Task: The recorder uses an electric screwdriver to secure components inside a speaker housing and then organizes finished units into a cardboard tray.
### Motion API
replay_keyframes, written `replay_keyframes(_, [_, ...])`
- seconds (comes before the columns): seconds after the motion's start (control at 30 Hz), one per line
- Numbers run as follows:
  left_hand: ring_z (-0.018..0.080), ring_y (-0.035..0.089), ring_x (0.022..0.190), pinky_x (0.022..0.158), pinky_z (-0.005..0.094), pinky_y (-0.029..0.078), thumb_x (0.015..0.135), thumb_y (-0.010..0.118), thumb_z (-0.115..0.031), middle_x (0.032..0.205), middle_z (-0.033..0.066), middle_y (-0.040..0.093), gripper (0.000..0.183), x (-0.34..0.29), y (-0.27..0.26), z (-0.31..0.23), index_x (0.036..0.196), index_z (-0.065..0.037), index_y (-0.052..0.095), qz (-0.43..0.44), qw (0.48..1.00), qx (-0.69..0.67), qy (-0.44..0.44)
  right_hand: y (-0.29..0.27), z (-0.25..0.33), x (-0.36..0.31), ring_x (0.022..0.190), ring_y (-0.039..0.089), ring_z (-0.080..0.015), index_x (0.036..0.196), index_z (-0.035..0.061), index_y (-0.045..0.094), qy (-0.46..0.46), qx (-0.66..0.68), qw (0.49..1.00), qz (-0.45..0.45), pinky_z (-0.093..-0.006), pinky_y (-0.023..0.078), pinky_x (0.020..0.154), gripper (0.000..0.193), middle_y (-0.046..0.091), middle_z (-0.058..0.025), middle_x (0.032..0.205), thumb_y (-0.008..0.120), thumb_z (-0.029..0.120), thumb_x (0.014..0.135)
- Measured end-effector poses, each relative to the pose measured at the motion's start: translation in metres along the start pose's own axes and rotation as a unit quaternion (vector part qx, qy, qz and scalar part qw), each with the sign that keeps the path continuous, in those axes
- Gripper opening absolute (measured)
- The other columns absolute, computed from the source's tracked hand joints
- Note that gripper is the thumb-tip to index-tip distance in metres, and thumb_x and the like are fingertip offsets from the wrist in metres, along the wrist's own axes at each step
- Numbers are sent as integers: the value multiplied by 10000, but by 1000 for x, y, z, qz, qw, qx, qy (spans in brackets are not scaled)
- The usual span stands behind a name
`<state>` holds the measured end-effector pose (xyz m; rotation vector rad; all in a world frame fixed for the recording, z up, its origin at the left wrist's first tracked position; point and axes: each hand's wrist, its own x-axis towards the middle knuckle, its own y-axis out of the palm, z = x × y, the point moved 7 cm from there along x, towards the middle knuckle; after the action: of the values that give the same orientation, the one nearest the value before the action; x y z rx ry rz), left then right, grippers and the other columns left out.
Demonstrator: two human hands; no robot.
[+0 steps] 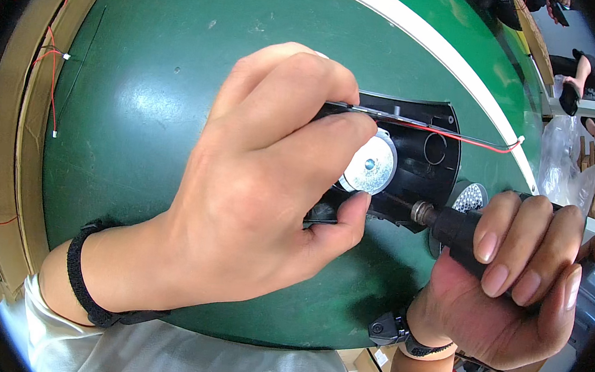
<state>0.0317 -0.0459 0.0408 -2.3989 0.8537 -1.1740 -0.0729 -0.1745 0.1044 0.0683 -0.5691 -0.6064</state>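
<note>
A black plastic housing [422, 154] lies on the green tabletop, partly covered by my left hand [271, 163]. My left fingers are curled and closed on it, with the thumb at its near edge. Inside sits a round silver speaker [372, 165], half hidden by the fingers. A red and black wire pair [465, 138] runs along the far side to a small white connector. My right hand [521, 273] is wrapped round a black electric screwdriver [456, 230]. Its metal nose points left toward the housing's near right corner; I cannot tell whether the bit touches.
Behind the screwdriver stands a round grey part with a perforated face [471, 197]. Cardboard [33, 165] lines the left side, with thin connector wires [55, 90] over it. A white strip [448, 47] edges the green table [147, 48]. Clear plastic bags [563, 161] and other people are at far right.
</note>
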Motion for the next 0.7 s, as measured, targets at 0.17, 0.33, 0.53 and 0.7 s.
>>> replay_keyframes(0.17, [377,577,1053,982,476,449,579,813,-101,1112,145,596,479,6,-3,-8,1041,-30,708,10,1000,1,-6,-1,6,3,562,430,-95,1123,74,466,-1,9,1000,0,-297,397,613,182,429,18,699,516,117,954])
replay_keyframes(0.33, [379,571,1067,982,483,451,567,820,-90,1120,139,592,495,6,-1,-10,1045,-37,703,16,1000,3,-12,-5,3,2,558,431,-97,1140,86,471,8,12,1000,-6,-298,407,616,197,424,18,689,510,126,951])
replay_keyframes(0.53, [377,567,1083,976,491,457,551,825,-83,1128,141,584,515,3,1,-8,1050,-41,703,15,1000,0,-11,-4,-7,1,554,445,-111,1172,100,468,17,21,1000,-14,-303,419,596,246,418,11,677,509,131,932])
replay_keyframes(0.7, [379,567,1087,977,497,458,547,826,-77,1135,145,578,514,1,5,-10,1045,-38,706,19,1000,-2,-23,-7,-7,1,547,443,-112,1165,112,449,11,-16,1000,9,-303,423,597,242,414,13,669,510,136,932])
